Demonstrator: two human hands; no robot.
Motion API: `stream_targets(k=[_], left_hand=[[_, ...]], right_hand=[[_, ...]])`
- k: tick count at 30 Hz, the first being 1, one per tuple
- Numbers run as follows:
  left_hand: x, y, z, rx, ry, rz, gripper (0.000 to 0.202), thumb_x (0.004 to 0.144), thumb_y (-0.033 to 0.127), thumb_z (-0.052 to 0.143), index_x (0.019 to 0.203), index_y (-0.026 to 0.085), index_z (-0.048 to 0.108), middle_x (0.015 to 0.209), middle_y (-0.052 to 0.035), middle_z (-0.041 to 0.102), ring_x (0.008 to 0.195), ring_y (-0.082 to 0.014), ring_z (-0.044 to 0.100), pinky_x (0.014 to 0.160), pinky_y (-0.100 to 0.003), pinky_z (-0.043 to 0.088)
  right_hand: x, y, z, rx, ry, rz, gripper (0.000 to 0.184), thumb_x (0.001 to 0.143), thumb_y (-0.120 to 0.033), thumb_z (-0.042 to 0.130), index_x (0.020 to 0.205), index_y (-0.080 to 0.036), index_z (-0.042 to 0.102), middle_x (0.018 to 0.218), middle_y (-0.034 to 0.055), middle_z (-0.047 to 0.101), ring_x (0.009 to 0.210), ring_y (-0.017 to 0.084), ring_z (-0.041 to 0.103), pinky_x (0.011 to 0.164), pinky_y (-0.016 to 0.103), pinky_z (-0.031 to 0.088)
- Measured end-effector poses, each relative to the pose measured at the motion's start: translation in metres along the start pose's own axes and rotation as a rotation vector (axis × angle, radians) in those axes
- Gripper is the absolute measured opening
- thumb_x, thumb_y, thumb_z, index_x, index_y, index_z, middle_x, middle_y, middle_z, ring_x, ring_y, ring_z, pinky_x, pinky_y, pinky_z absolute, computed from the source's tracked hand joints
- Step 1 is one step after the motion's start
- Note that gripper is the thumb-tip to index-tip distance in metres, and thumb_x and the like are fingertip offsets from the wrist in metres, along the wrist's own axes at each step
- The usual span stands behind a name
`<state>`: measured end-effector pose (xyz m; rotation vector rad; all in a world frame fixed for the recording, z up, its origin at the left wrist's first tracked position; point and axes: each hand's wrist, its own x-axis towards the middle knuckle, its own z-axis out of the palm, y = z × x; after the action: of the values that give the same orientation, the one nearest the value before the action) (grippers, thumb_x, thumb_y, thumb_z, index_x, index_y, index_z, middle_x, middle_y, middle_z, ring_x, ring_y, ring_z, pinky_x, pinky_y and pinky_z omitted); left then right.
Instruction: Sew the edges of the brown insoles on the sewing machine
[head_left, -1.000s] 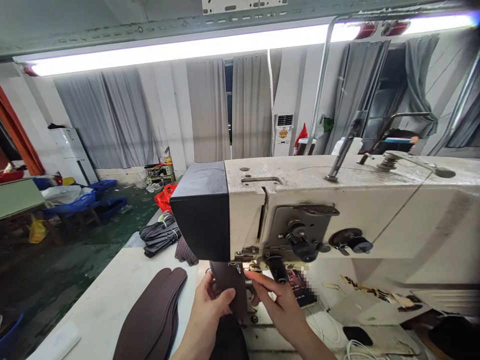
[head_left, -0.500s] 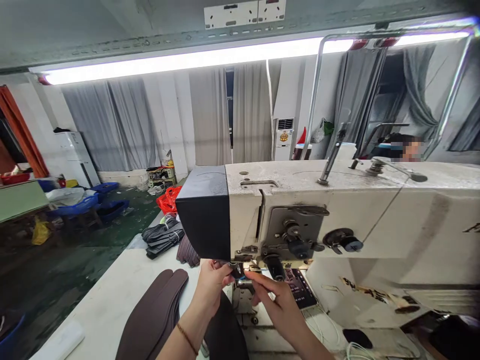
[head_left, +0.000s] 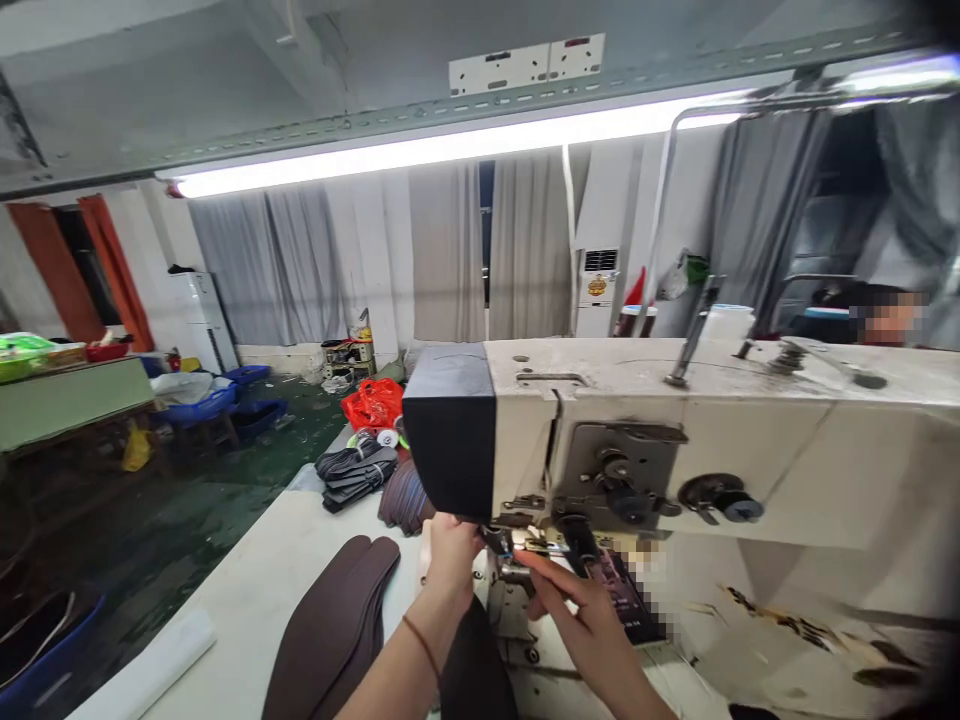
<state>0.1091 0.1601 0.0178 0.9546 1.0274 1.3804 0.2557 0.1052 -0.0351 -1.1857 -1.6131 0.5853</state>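
At the needle area of a white sewing machine [head_left: 645, 385], my left hand [head_left: 452, 552] closes on a dark fabric piece [head_left: 476, 665]. Its fingertips are partly hidden under the machine's black end cover [head_left: 450, 450]. From the other side, my right hand [head_left: 581, 610] has its index finger stretched to the edge of the same piece, the other fingers curled beneath, by the narrow metal arm [head_left: 516, 573]. A small blue spot shows at that fingertip. The dark piece hangs down between my forearms. Left of my left forearm lies a stack of dark brown shaped pieces [head_left: 330, 630].
Bundled dark strips [head_left: 356, 470] and a fanned brown stack [head_left: 405, 497] lie behind my left hand, near a red plastic bag [head_left: 373, 403]. A phone-like screen [head_left: 626, 595] stands under the machine arm. A white roll [head_left: 150, 665] lies at the table's left. Another person [head_left: 862, 312] is behind the machine.
The view has swung left, so the machine and hands appear farther right. My left hand has turned slightly, with its fingers more hidden. Both hands stay at the dark piece by the needle.
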Motion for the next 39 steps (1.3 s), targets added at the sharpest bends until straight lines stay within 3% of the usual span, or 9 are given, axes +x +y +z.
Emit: stream_targets(k=[5, 9, 14, 19, 23, 28, 31, 35, 39], left_hand=[[0.018, 0.000, -0.014, 0.175, 0.255, 0.204, 0.033, 0.079, 0.034, 0.053, 0.103, 0.014, 0.066, 0.100, -0.0101, 0.073, 0.092, -0.0207, 0.066, 0.078, -0.027, 0.051], [0.003, 0.012, -0.110, 0.470, 0.473, 0.231, 0.043, 0.090, 0.029, 0.034, 0.124, 0.016, 0.057, 0.132, -0.0116, 0.059, 0.123, -0.0210, 0.052, 0.100, -0.031, 0.041], [-0.052, 0.001, -0.208, 0.976, 0.481, 0.072, 0.028, 0.074, 0.015, 0.050, 0.090, 0.014, 0.074, 0.092, -0.0208, 0.068, 0.103, -0.0425, 0.057, 0.093, -0.059, 0.037], [-0.062, -0.019, -0.150, 1.331, 0.301, 0.155, 0.036, 0.089, 0.026, 0.042, 0.116, 0.019, 0.065, 0.113, -0.0163, 0.058, 0.109, -0.0348, 0.049, 0.094, -0.050, 0.036], [-0.051, -0.020, -0.082, 1.413, 0.003, 0.118, 0.056, 0.067, 0.055, 0.071, 0.105, 0.015, 0.067, 0.103, -0.0125, 0.063, 0.101, -0.0323, 0.055, 0.086, -0.040, 0.044], [-0.052, -0.014, -0.059, 1.463, -0.008, 0.114, 0.053, 0.052, 0.042, 0.084, 0.089, 0.008, 0.066, 0.104, -0.0189, 0.061, 0.104, -0.0411, 0.050, 0.089, -0.051, 0.041], [-0.053, -0.013, -0.061, 1.243, 0.040, 0.164, 0.045, 0.056, 0.023, 0.081, 0.094, 0.011, 0.061, 0.104, -0.0174, 0.062, 0.105, -0.0390, 0.052, 0.091, -0.049, 0.040], [-0.057, -0.001, -0.067, 0.776, 0.016, 0.143, 0.024, 0.085, 0.033, 0.051, 0.104, 0.018, 0.051, 0.099, -0.0098, 0.067, 0.093, -0.0238, 0.064, 0.081, -0.033, 0.049], [-0.065, 0.017, -0.067, 0.101, -0.111, -0.144, 0.046, 0.069, 0.049, 0.071, 0.100, 0.020, 0.054, 0.082, -0.0025, 0.069, 0.071, -0.0187, 0.066, 0.064, -0.027, 0.050]], right_hand=[[0.004, 0.006, -0.004, -0.001, -0.022, -0.007, 0.038, 0.091, -0.042, 0.050, 0.118, -0.023, 0.069, 0.056, -0.0005, 0.070, 0.059, 0.016, 0.069, 0.059, 0.019, 0.056], [0.006, 0.004, -0.006, 0.011, -0.039, 0.009, 0.040, 0.089, -0.044, 0.052, 0.116, -0.022, 0.070, 0.057, 0.0006, 0.070, 0.057, 0.016, 0.069, 0.042, 0.017, 0.050], [0.005, 0.005, -0.005, 0.038, -0.048, 0.055, 0.041, 0.090, -0.044, 0.050, 0.118, -0.021, 0.069, 0.056, 0.0000, 0.070, 0.058, 0.016, 0.068, 0.044, 0.017, 0.050], [0.004, 0.007, -0.004, 0.019, -0.047, 0.061, 0.041, 0.091, -0.044, 0.049, 0.119, -0.021, 0.068, 0.057, -0.0005, 0.069, 0.059, 0.016, 0.067, 0.054, 0.019, 0.053], [0.004, 0.003, -0.003, -0.029, -0.030, 0.044, 0.040, 0.092, -0.043, 0.048, 0.117, -0.021, 0.069, 0.057, -0.0009, 0.070, 0.058, 0.016, 0.067, 0.062, 0.022, 0.053], [0.004, -0.002, 0.001, -0.015, 0.002, 0.045, 0.040, 0.092, -0.042, 0.047, 0.114, -0.018, 0.071, 0.054, -0.0003, 0.069, 0.055, 0.017, 0.067, 0.054, 0.022, 0.051], [0.003, -0.005, 0.002, -0.012, 0.030, 0.031, 0.039, 0.092, -0.040, 0.048, 0.113, -0.018, 0.071, 0.052, -0.0010, 0.068, 0.055, 0.017, 0.067, 0.061, 0.025, 0.053], [0.002, -0.009, 0.001, 0.007, 0.004, 0.041, 0.039, 0.093, -0.040, 0.047, 0.115, -0.018, 0.070, 0.054, -0.0008, 0.069, 0.057, 0.017, 0.068, 0.068, 0.027, 0.054], [0.002, -0.009, 0.000, 0.031, -0.012, 0.032, 0.038, 0.093, -0.040, 0.047, 0.116, -0.020, 0.071, 0.057, -0.0001, 0.071, 0.057, 0.017, 0.068, 0.069, 0.027, 0.055]])
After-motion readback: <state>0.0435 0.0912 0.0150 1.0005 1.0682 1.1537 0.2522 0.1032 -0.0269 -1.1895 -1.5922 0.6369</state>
